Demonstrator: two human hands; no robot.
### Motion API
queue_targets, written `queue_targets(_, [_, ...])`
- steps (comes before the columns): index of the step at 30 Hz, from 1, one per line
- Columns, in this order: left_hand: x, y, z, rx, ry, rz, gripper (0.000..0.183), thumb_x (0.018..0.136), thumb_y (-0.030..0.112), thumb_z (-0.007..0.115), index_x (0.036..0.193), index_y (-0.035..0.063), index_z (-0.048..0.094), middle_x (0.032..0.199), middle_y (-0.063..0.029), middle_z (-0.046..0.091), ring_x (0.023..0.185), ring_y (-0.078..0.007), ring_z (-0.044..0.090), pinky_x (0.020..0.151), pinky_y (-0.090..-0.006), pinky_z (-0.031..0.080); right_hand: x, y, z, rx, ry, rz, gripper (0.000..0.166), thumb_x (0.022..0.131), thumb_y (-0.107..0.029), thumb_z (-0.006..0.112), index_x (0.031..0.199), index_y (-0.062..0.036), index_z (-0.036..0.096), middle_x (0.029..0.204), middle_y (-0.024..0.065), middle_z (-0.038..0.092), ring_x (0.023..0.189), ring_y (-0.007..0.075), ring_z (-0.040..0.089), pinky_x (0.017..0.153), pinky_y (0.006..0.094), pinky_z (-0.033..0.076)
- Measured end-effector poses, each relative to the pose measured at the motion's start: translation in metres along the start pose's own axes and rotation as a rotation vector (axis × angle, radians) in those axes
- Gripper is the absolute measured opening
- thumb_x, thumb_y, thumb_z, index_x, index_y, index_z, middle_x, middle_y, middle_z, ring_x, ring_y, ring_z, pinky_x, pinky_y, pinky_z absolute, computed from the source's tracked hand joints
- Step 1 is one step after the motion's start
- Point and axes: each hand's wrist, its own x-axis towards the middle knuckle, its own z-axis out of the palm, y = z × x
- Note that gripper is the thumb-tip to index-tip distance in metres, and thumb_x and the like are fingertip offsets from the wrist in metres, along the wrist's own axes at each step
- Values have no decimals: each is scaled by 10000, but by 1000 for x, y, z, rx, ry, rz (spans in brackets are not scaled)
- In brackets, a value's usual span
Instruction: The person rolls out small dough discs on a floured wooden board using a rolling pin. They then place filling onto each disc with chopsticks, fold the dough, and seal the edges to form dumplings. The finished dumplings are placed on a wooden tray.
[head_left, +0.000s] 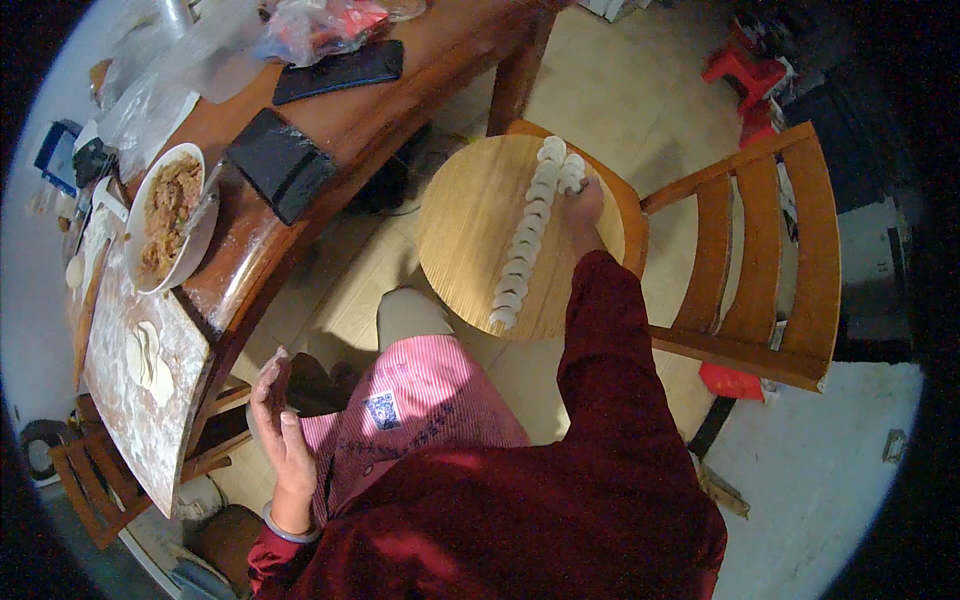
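My right hand (585, 206) reaches over a round wooden board (457, 232) with its fingers at a white dumpling (570, 184), the lowest in a short row. Beside that row, a long line of overlapping dumplings (527, 232) runs down the board. My left hand (281, 427) is held up, empty and fairly flat, in front of the pink striped apron (405, 375). To its left, several dough wrappers (150, 364) lie overlapped on a floured board (112, 300). A white bowl (196, 251) of meat filling (169, 202) stands above them, with a utensil handle across its rim.
The round board rests on a wooden chair (750, 255). On the wooden table (240, 262) are a black folded case (281, 165), a dark flat device (341, 71), plastic bags (180, 67) and a rolling pin (91, 315). Another chair (97, 476) stands lower left.
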Motion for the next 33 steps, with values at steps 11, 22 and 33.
queue_targets(11, [-23, 1, -35, -121, 19, -87, 443, 970, 100, 503, 1391, -15, 426, 1410, -160, 487, 1340, -262, 438, 1140, -388, 311, -78, -157, -64, 365, -437, -361, 106, 905, -61, 612, 998, -14, 631, 867, 26, 639, 788, 111, 584, 737, 272, 495])
queue_targets(22, [-62, -3, -92, -348, 222, -78, 390, 1009, 79, 481, 1382, -6, 408, 1367, -140, 499, 1317, -243, 468, 1125, -405, 363, -318, -512, -143, 700, -853, -1104, 204, 910, -132, 644, 1038, 26, 658, 934, 187, 670, 852, 307, 655, 779, 368, 506])
queue_targets(33, [-88, -10, -140, -488, 383, -40, 365, 993, 18, 456, 1356, 8, 432, 1374, -138, 525, 1287, -215, 492, 1110, -360, 367, -346, -633, -91, 249, -936, -1306, 257, 815, -194, 752, 995, -13, 725, 952, 201, 710, 886, 348, 684, 811, 411, 523])
